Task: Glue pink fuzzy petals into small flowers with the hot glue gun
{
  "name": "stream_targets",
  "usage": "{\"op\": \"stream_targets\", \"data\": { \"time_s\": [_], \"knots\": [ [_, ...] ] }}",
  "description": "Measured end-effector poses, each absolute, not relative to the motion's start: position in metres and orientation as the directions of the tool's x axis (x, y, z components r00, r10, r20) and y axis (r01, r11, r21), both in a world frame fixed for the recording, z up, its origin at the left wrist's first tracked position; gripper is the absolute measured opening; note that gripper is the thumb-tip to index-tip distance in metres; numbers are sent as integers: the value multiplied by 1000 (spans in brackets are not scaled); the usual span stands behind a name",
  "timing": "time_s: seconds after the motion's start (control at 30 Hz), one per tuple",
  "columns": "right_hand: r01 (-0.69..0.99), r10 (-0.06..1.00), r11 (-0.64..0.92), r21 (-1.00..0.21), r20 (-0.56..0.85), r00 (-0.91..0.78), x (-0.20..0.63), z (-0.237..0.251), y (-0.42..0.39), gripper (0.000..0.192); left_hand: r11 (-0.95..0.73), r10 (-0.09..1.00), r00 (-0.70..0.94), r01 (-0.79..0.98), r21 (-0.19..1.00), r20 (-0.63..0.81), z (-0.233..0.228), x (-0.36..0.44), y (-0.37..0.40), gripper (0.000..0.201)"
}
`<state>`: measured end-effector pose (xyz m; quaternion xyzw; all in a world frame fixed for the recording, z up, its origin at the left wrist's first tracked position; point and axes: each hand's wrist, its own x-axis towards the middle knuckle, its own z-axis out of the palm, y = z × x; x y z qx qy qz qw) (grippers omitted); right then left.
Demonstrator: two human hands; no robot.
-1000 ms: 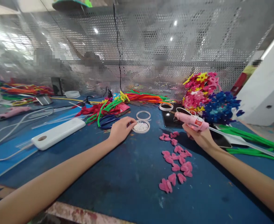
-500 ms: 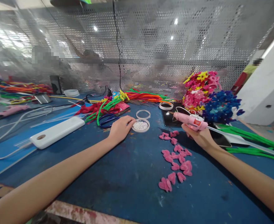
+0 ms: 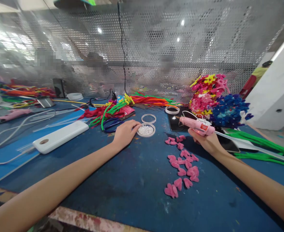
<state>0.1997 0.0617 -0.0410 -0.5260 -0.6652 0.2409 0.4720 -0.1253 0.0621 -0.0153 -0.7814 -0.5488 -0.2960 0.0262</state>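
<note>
My left hand rests on the table with its fingers bent and its fingertips at the left rim of a shallow round dish. Small white beads fill much of that dish, and a clear round lid lies just behind it. In my right hand is a pink hot glue gun. Its nozzle points left, above a dark tablet-like slab, and a long white glue stick sticks out behind. Several pink fuzzy heart-shaped pieces lie in front of it, left of my right forearm.
Bunches of pink, yellow and blue fuzzy flowers stand at the back right, near green stems. Coloured fuzzy stems lie along the perforated metal screen. A white power bank-like block and cables occupy the left.
The view has shifted very slightly. Both hands, the glue gun and the pink pieces hold their places.
</note>
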Motion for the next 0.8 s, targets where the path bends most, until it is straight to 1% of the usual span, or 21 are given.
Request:
{"op": "stream_targets", "data": {
  "time_s": [0.2,0.4,0.47,0.6,0.63,0.8],
  "knots": [
    [477,920,345,-808,391,-4,197,-36,59,37,-384,848,191,865,324,494,-15,-126,64,17],
    [458,898,415,-786,435,-67,195,-32,58,26,-327,869,104,853,405,484,-12,-128,83,25],
    [448,883,455,-770,456,-112,194,-30,57,25,-311,883,94,852,422,460,-10,-125,94,23],
    [396,820,572,-718,506,-267,192,-23,55,37,-277,923,109,853,442,369,-6,-111,120,20],
    [386,813,582,-716,511,-279,192,-22,55,38,-272,931,117,854,444,345,-6,-108,127,21],
    [398,827,561,-726,514,-227,192,-25,56,31,-244,952,126,864,441,280,-7,-101,151,27]
  ]
}}
